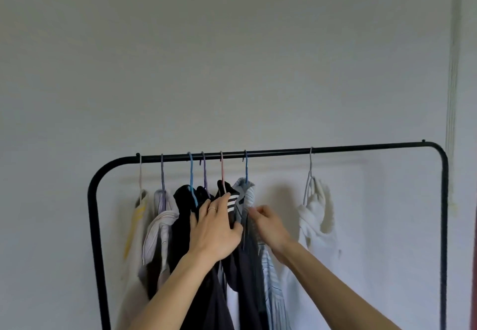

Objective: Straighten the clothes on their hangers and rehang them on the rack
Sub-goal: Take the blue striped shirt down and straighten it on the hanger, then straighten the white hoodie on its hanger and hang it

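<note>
A black metal rack [284, 151] holds several garments on thin coloured hangers, bunched toward the left of the bar. My left hand [215, 229] grips the shoulder of a black garment with white stripes [232, 204] that hangs on a pink hanger [222, 172]. Just to its right, my right hand [268, 223] pinches the fabric of a grey-and-blue striped shirt [271, 273] on a blue hanger [246, 167]. Other dark clothes [183, 216] hang left of my hands. A white garment [318, 216] hangs alone on a pale hanger at the right.
At the far left hang a cream garment with yellow stripes [136, 226] and a pale striped shirt [158, 229]. A bare stretch of bar [278, 152] lies between the blue hanger and the white garment. A plain white wall [232, 58] stands behind the rack.
</note>
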The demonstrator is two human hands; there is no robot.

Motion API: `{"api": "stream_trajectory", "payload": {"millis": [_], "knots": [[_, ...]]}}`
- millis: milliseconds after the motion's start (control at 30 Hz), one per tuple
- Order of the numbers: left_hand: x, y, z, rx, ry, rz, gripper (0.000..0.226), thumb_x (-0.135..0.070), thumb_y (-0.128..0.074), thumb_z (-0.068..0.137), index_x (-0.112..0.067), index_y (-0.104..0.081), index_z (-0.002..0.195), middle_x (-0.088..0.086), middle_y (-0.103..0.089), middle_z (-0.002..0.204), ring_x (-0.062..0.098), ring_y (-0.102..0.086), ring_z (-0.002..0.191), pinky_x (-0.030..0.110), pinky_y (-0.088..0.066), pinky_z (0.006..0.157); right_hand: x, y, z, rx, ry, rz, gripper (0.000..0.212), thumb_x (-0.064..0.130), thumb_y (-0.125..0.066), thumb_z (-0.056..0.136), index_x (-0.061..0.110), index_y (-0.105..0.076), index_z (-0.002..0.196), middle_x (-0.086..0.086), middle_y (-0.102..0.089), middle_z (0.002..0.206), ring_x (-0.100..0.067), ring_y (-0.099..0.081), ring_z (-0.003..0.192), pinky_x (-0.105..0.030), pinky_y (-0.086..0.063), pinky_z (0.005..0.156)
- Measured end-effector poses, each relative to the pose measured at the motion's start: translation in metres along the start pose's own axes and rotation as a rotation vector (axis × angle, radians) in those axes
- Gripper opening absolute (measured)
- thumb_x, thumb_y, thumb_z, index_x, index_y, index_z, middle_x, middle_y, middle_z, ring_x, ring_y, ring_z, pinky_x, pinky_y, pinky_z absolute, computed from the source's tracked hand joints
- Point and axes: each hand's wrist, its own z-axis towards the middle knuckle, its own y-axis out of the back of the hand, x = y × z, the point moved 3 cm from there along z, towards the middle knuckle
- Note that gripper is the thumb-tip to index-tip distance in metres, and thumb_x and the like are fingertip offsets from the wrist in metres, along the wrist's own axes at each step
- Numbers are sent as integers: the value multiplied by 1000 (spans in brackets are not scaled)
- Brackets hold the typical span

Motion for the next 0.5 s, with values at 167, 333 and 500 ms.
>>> {"api": "stream_trajectory", "payload": {"millis": [167,333,500], "knots": [[-8,1,16,-112,-63,81,64,-52,-31,96,-28,-16,154,1,-13,163,19,-2,150,49,-6,120,-2,35,-11,-280,275,-269,19,34,-54,95,19,-57,107,5,-60,108,-6,-58,91,-19,-43,75],[-42,-5,28,-97,-228,86,59,-63,-28,93,-46,-21,149,-3,-7,164,19,2,150,49,0,120,-7,89,5,-533,192,-671,63,46,-63,84,12,-44,133,-7,-43,136,-28,-37,127,-37,-37,99],[-62,-27,35,46,-275,105,45,-57,-31,93,-46,-46,134,-4,-6,164,19,7,150,52,6,119,-42,108,32,-263,-139,-862,54,42,-41,74,17,-53,122,-4,-55,119,-33,-49,116,-39,-46,86]]}}
